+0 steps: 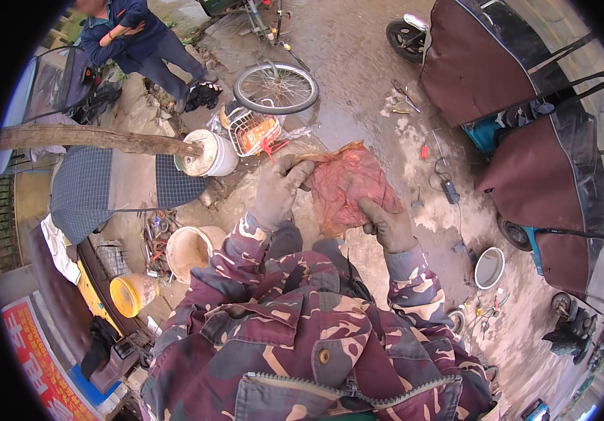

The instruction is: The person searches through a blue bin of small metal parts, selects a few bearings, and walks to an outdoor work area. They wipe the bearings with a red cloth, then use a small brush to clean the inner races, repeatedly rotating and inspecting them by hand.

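Note:
A crumpled, thin red plastic bag (352,181) is stretched between my two gloved hands in front of my chest. My left hand (279,188), in a grey-brown work glove, pinches its upper left edge between thumb and fingers. On the lower right side of the bag, my right hand (390,229) grips it, thumb on top and fingertips mostly underneath. The bag looks flat, and I cannot tell whether anything is inside it. Camouflage sleeves cover both of my forearms.
Ahead lies a bicycle wheel (276,88) beside a white wire basket (253,132). Buckets, including a white one (220,156) and a yellow one (125,297), stand left near scattered tools. A person (149,48) stands far left. Covered three-wheelers (481,59) line the right; a white basin (489,269) sits nearer.

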{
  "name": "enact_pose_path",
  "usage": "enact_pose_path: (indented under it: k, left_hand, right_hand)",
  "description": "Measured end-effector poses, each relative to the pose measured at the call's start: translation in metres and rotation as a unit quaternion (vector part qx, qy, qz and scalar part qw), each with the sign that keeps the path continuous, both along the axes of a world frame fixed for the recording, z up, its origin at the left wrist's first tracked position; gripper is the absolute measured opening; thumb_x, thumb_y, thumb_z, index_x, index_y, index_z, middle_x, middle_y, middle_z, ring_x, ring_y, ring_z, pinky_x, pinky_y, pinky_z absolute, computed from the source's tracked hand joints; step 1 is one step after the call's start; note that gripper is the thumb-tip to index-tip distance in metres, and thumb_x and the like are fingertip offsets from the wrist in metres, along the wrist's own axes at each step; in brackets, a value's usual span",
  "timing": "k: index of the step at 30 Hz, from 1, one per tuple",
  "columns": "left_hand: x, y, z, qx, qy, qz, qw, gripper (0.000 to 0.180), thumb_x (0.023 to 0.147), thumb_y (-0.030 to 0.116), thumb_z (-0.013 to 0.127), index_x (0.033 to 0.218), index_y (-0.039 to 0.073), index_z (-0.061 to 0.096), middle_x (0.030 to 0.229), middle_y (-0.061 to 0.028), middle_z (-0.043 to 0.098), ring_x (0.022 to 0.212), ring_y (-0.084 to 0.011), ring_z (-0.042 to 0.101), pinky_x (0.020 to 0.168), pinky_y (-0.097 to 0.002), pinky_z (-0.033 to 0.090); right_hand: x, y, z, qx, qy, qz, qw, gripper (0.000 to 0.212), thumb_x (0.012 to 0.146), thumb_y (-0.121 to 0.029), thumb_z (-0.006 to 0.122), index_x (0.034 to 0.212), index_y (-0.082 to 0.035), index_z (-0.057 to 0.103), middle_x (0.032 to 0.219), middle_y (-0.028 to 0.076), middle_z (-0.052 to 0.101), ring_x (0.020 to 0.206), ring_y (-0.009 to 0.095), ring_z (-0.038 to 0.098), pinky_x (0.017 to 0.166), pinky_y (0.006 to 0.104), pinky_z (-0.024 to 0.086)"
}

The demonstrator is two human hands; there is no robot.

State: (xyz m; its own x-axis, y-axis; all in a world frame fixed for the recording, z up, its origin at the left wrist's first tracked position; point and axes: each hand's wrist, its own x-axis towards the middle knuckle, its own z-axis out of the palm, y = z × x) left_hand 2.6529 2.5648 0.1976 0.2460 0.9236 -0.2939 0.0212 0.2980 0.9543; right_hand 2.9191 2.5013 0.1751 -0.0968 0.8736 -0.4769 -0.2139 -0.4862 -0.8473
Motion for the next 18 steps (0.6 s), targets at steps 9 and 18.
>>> enact_pose_path:
  k: [9, 18]
  left_hand:
    - [0.024, 0.0, -0.015, -0.051, -0.331, 0.093, 0.938, 0.028, 0.112, 0.018, 0.056, 0.128, -0.003, 0.065, 0.123, -0.0113, 0.07, 0.117, -0.0194, 0.065, 0.106, -0.0353, 0.05]
    - [0.012, 0.019, -0.011, -0.02, -0.268, 0.041, 0.962, 0.033, 0.109, 0.023, 0.065, 0.127, -0.005, 0.065, 0.123, -0.0142, 0.073, 0.115, -0.0203, 0.068, 0.107, -0.0366, 0.052]
  right_hand:
    - [-0.019, -0.023, -0.048, 0.0, 0.068, -0.061, 0.996, 0.041, 0.1, -0.027, 0.079, 0.133, -0.007, 0.066, 0.076, -0.002, 0.067, 0.056, 0.009, 0.06, 0.049, 0.023, 0.043]
    - [0.009, -0.033, -0.071, -0.046, 0.119, -0.05, 0.991, 0.038, 0.099, -0.022, 0.079, 0.131, -0.002, 0.07, 0.086, 0.002, 0.07, 0.056, 0.008, 0.058, 0.047, 0.0237, 0.039]
